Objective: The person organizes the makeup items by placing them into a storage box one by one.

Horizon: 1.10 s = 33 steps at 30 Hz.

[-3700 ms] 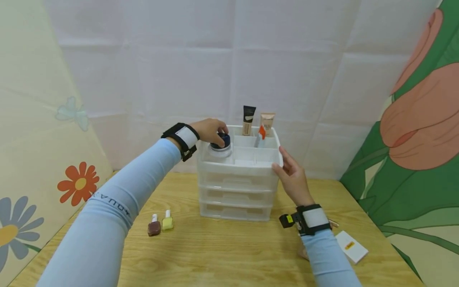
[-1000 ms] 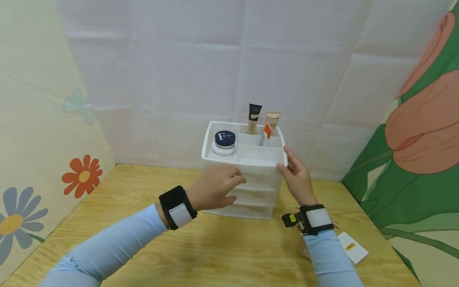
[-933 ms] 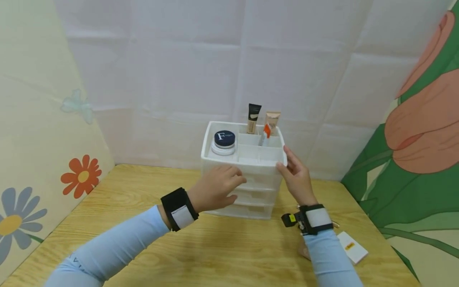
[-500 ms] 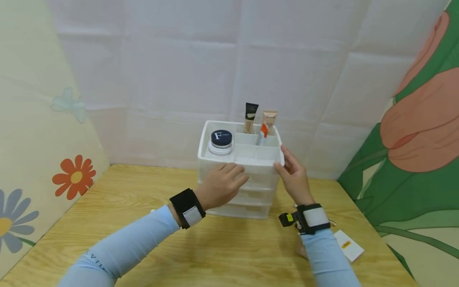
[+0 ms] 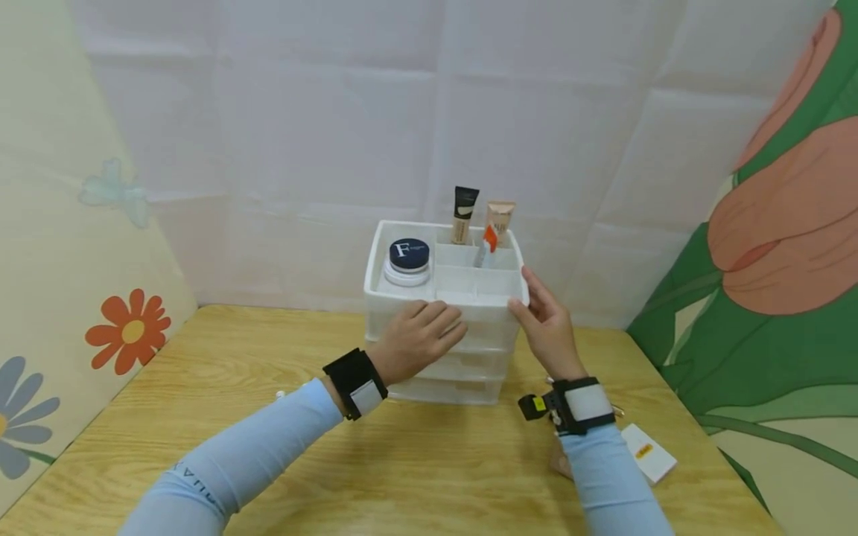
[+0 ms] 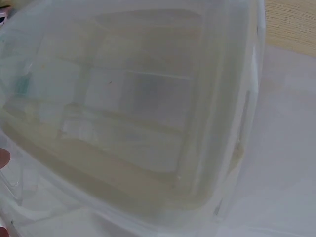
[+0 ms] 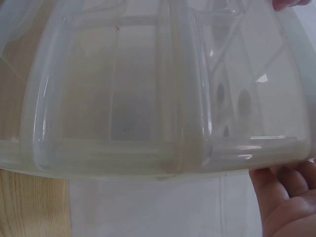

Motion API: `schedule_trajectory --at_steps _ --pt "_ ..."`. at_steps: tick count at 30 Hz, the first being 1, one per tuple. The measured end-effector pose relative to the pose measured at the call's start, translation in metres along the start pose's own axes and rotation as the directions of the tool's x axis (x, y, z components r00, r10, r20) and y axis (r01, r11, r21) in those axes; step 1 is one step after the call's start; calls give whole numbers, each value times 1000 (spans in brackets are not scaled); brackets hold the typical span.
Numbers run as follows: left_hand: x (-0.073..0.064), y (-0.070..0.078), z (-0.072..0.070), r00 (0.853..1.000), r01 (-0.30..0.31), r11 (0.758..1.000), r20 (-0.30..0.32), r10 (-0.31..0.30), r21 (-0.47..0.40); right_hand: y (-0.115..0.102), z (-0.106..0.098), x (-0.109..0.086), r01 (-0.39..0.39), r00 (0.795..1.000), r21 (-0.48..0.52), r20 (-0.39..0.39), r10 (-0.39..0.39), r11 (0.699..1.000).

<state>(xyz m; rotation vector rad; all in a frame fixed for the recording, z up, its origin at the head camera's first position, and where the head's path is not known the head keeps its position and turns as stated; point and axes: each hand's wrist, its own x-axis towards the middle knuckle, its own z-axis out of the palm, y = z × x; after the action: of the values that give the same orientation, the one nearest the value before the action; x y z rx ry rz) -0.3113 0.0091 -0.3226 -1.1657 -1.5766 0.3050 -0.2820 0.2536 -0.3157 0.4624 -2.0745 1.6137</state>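
Observation:
A white drawer organizer point(image 5: 442, 301) with translucent drawers stands on the table. My right hand point(image 5: 550, 327) grips its upper right corner, thumb in front; in the right wrist view the bent fingers point(image 7: 292, 181) lie along the side. My left hand point(image 5: 421, 339) is at the front of the top drawer point(image 5: 485, 335), fingers bent, thumb hidden. At the edge of the left wrist view, fingertips point(image 6: 4, 158) show beside the clear handle; I cannot tell whether they pinch it. A jar with a dark blue lid point(image 5: 410, 254) sits in the top tray's left compartment.
A black-capped tube point(image 5: 463, 214), a beige tube point(image 5: 500, 216) and an orange-tipped item point(image 5: 490, 238) stand in the tray's right compartments. A white box point(image 5: 647, 452) lies beside the right forearm. A small white cap point(image 5: 280, 394) shows behind the left sleeve.
My left hand has let go of the jar's lid and come down to the drawer front, its fingers drawing closer in. The right hand keeps its place; nail polish bottles are now mostly hidden.

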Motion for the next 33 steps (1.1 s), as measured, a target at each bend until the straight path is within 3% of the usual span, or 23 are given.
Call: schedule_trajectory --at_steps 16,33 --pt "2 3 -12 999 -21 999 40 22 -23 -1 0 -1 12 1000 6 10 -12 1000" --pt "-5 19 -31 999 -43 997 -34 41 -69 -3 -4 2 -33 999 -27 35 34 999"
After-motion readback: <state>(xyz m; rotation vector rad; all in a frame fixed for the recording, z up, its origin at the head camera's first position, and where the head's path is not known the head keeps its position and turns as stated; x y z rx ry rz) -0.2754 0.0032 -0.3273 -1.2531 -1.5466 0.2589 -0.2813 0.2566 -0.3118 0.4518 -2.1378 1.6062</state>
